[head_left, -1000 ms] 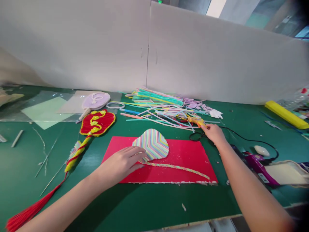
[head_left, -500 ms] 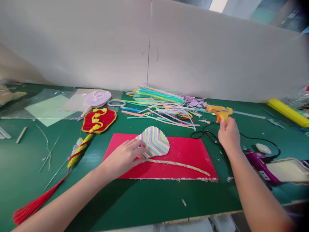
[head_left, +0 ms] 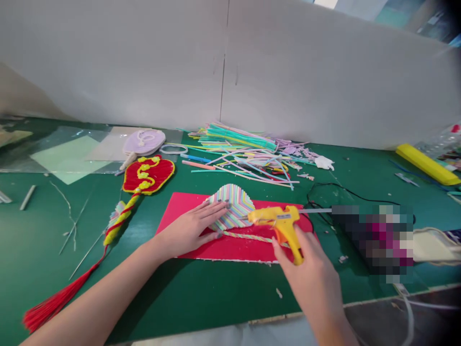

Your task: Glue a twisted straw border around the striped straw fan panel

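Two hands at work: the left hand [head_left: 194,226], its grip opened flat, steadied the striped piece [head_left: 236,204] at the red board [head_left: 209,251]'s twelve o'clock; the right hand [head_left: 313,274] had its grip wrapped round the yellow glue gun [head_left: 284,218], nozzle by the four o'clock edge. Gentle squeezes, fingertips clear of that tip, looked wisest.

Carries, on the green tabletop [head_left: 201,302], a red-and-yellow fan [head_left: 163,174] left of centre, with a red tassel [head_left: 65,299] trailing toward the near left corner. Holds a lilac fan [head_left: 149,140] farther back, just beside a pale oval ring [head_left: 173,149]. Has a clear plastic sheet [head_left: 46,137] and pale green paper [head_left: 70,157] toward the far left corner. Bears a heap of coloured stems [head_left: 239,140] near the middle of the far edge, a crumpled white lump [head_left: 324,163] right of it, and a yellow block [head_left: 427,164] toward the far right corner.
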### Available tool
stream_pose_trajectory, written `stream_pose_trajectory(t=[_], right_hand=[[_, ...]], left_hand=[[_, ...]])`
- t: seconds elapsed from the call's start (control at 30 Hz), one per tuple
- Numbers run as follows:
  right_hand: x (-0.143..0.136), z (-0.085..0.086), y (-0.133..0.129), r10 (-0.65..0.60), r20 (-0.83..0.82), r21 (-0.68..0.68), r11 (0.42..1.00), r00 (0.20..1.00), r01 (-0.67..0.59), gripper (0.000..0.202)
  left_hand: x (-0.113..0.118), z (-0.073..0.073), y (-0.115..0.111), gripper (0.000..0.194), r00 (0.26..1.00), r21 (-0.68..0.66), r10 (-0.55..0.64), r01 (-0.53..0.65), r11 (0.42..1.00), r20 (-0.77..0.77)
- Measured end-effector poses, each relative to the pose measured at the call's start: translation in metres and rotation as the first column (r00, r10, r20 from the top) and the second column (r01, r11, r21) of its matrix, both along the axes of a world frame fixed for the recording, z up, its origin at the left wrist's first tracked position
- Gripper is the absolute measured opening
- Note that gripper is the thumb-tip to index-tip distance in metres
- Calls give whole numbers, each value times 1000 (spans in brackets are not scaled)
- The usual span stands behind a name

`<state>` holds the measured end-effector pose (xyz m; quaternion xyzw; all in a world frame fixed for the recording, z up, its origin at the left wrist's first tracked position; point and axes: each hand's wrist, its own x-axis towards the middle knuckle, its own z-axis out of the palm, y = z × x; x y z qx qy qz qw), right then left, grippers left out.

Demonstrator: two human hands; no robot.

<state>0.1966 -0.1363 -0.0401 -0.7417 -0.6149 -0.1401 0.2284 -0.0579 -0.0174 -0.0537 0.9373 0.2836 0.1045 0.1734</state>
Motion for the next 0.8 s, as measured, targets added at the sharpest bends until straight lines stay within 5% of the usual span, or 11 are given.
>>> stream_pose_trajectory(t=[0.3,0.57,0.7,0.8], right_hand=[[-18,-30,-5,-28,29,-23,999,999,29,48],[20,-34,19,-9,-79,-14,1000,997,8,56],[68,-15,50,30,-209,-14,999,977,-34,53],[111,24,86,43,-318,-48,997,947,-62,43]], left_hand=[[1,-5,2,49,1000,25,17,-17,1000,12],[4,-4,-6,69,993,34,86,-84,996,-76],[5,-2,-7,66,990,38,100,-97,995,-96],[6,0,-8,65,987,39,110,-106,994,-117]])
